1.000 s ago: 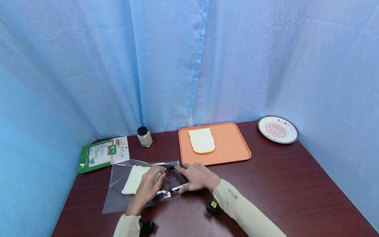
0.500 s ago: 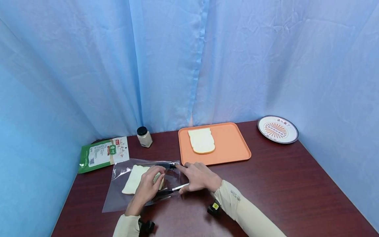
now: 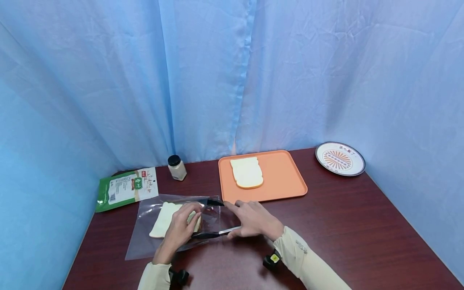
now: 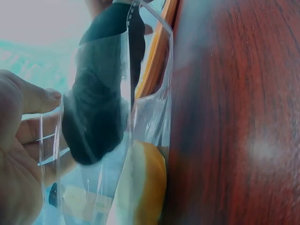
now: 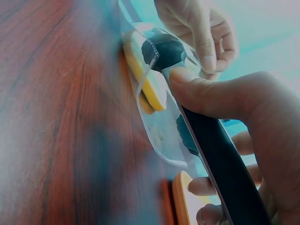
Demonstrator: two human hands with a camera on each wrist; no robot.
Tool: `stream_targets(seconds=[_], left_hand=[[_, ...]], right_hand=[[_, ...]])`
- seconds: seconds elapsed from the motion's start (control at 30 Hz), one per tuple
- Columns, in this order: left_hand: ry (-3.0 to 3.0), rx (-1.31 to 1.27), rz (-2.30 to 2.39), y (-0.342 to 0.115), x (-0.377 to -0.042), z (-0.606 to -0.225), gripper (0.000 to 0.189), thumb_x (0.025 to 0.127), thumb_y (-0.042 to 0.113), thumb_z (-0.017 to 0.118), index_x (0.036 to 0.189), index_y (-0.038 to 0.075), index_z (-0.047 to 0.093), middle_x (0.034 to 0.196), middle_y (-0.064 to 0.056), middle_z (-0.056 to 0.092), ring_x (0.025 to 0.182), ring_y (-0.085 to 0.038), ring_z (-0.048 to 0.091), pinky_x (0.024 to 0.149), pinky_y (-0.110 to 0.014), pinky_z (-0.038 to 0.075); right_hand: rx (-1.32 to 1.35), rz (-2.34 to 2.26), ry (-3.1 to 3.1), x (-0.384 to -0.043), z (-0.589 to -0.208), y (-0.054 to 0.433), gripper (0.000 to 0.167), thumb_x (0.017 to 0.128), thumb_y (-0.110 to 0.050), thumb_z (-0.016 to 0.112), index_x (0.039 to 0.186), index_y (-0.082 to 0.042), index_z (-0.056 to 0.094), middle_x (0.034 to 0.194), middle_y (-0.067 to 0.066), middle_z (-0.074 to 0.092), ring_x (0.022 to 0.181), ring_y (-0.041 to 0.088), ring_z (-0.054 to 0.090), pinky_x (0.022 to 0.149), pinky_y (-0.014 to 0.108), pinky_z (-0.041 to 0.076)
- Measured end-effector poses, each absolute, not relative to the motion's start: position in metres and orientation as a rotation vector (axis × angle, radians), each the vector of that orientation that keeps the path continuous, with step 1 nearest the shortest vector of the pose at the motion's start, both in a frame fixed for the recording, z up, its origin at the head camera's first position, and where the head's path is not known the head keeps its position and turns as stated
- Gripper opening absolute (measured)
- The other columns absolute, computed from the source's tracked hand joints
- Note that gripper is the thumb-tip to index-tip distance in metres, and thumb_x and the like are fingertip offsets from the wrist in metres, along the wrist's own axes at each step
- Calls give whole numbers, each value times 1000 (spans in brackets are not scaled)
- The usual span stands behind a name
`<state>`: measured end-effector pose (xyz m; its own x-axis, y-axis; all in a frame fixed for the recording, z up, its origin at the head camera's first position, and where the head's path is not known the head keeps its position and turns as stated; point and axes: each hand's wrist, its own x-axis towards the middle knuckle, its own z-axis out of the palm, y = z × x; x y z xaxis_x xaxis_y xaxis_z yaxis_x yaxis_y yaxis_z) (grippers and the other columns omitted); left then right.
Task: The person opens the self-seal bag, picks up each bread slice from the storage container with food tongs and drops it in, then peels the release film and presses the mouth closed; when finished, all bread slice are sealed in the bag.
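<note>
A clear plastic bag (image 3: 142, 243) lies flat on the table at the left, its mouth to the right. A slice of bread (image 3: 163, 222) sits inside it, partly covered by my left hand (image 3: 181, 225). That hand pinches the bag's upper film and lifts it. My right hand (image 3: 255, 220) grips a pair of tongs (image 3: 207, 235), thumb on one arm and fingers on the other. The spread black tips (image 4: 101, 98) are at the bag's mouth, partly behind its film, apart from each other with no bread between them. In the right wrist view the tongs' black handle (image 5: 220, 150) shows.
Behind the right hand, an orange tray (image 3: 284, 177) bears another bread slice (image 3: 247, 173). A plate (image 3: 340, 158) stands at the back right. A black-capped jar (image 3: 177, 168) and a green-and-white packet (image 3: 125, 188) are behind the bag. Blue curtains (image 3: 206, 80) surround the table.
My right hand has moved to the right, drawing the tongs partly out of the bag. My left hand has stayed in place on the film, and the bread inside has stayed put.
</note>
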<state>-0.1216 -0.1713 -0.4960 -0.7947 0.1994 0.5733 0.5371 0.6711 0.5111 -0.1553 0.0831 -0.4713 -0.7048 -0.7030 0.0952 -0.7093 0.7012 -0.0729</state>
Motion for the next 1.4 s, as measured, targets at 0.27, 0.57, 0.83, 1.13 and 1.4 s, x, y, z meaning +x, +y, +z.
stream_targets(seconds=[0.27,0.57,0.83,1.13,1.4], left_hand=[[-2390,-584,-931,-172,-122,-496,21,81,-7,75,90,11,67,92,-8,72,92,-19,68,79,-40,58],[-2381,-588,-936,-172,-123,-495,20,82,-7,74,87,9,65,89,-7,71,90,-18,67,77,-38,57],[-2394,-571,-944,-172,-122,-494,20,82,-7,75,87,10,65,88,-6,70,90,-18,67,78,-39,58],[-2426,-563,-969,-172,-121,-494,21,82,-9,74,89,10,66,90,-8,72,90,-17,67,78,-39,58],[-2391,-575,-976,-171,-121,-495,22,81,-11,74,88,9,67,89,-9,71,89,-18,67,77,-39,58]], right_hand=[[1097,250,-2880,-146,-470,107,90,75,-73,69,145,-22,46,117,7,68,73,20,63,61,35,50],[922,348,-2895,-138,-467,137,97,73,-68,76,150,-20,44,112,5,67,58,8,46,59,31,47],[686,422,-2902,-133,-462,156,99,71,-65,79,152,-22,42,107,6,67,67,14,57,62,34,49],[458,487,-2914,-130,-464,169,96,73,-65,78,151,-19,44,114,12,68,72,31,66,62,45,53],[262,511,-2942,-131,-467,174,98,76,-65,75,152,-13,41,116,22,66,74,36,67,62,49,54]])
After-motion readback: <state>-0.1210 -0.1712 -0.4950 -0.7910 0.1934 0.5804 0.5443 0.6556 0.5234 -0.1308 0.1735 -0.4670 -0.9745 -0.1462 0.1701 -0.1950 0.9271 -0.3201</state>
